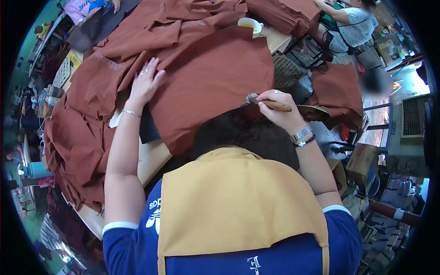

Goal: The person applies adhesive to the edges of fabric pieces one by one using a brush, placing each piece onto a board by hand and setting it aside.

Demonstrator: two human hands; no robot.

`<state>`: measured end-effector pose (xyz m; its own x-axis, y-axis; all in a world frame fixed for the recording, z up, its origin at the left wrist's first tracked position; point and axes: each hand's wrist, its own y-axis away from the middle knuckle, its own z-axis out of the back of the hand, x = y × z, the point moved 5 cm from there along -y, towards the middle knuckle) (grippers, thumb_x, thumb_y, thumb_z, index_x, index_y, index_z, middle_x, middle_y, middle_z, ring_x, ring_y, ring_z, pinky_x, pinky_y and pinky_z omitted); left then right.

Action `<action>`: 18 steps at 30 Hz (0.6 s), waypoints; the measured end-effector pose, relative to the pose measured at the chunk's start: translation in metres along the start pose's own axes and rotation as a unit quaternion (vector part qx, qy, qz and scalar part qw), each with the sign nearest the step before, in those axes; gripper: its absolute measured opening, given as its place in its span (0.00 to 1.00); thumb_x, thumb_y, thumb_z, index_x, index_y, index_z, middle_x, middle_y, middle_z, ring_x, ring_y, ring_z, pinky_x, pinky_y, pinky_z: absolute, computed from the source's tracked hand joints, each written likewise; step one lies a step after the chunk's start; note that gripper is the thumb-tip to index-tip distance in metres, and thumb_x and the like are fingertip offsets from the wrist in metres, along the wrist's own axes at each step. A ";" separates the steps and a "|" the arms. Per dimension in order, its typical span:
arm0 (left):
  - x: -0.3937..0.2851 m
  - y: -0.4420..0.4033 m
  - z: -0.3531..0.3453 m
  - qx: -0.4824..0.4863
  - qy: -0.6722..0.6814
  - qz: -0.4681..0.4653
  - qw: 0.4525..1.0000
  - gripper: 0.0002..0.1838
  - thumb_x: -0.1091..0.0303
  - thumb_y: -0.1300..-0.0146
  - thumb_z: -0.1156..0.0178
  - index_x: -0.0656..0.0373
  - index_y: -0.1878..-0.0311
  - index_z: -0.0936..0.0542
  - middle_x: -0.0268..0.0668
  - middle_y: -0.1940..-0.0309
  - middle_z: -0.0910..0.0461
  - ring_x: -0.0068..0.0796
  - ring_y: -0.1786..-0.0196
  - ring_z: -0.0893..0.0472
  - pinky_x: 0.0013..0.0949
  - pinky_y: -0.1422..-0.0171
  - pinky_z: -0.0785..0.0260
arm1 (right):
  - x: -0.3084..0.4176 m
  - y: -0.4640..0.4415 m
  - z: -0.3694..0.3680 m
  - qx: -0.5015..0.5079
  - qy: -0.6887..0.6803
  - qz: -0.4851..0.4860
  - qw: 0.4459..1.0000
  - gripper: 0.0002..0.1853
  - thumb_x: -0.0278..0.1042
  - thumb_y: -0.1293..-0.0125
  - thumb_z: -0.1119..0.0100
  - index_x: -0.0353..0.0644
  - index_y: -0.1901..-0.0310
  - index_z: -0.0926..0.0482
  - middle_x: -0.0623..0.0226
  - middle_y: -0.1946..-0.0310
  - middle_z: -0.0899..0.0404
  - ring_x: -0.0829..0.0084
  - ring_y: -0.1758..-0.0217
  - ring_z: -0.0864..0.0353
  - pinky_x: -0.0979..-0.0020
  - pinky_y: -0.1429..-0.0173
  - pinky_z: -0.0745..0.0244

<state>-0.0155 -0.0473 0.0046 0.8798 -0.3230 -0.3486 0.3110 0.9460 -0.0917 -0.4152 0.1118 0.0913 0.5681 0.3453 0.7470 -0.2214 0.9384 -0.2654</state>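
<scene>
A large reddish-brown sheet, which looks like leather (pixel 215 78), lies spread in front of me, its near edge facing my body. My left hand (pixel 145 82) rests on the sheet's left part with the fingers apart, holding nothing. In my right hand (pixel 279 107) is a wooden-handled tool (pixel 275 105), its pale rounded head over the sheet's near right edge. What the tool's tip touches is too small to tell. A dark flat piece (pixel 149 126) shows beneath the sheet by my left wrist.
Crumpled brown sheets (pixel 91 87) are heaped at the left and back. A white cup (pixel 250 25) stands behind the sheet. At the right are a woven basket (pixel 286 71), more brown pieces (pixel 337 89) and a cardboard box (pixel 362 162). A person (pixel 355 25) sits at the back right.
</scene>
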 end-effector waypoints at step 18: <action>-0.092 0.088 -0.006 0.053 -0.062 -0.074 0.994 0.44 0.32 0.37 0.41 0.42 0.21 0.36 0.46 0.18 0.48 0.52 0.16 0.51 0.67 0.19 0.59 | 0.000 0.005 0.011 0.006 0.025 -0.010 1.000 0.07 0.26 0.44 0.33 0.35 0.64 0.16 0.57 0.69 0.15 0.63 0.65 0.13 0.67 0.57 0.19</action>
<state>-0.0714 0.0662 0.0228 0.8572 -0.4655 -0.2205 0.4707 0.8817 -0.0317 -0.4246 0.1165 0.0970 0.6117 0.3267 0.7205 -0.2183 0.9451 -0.2432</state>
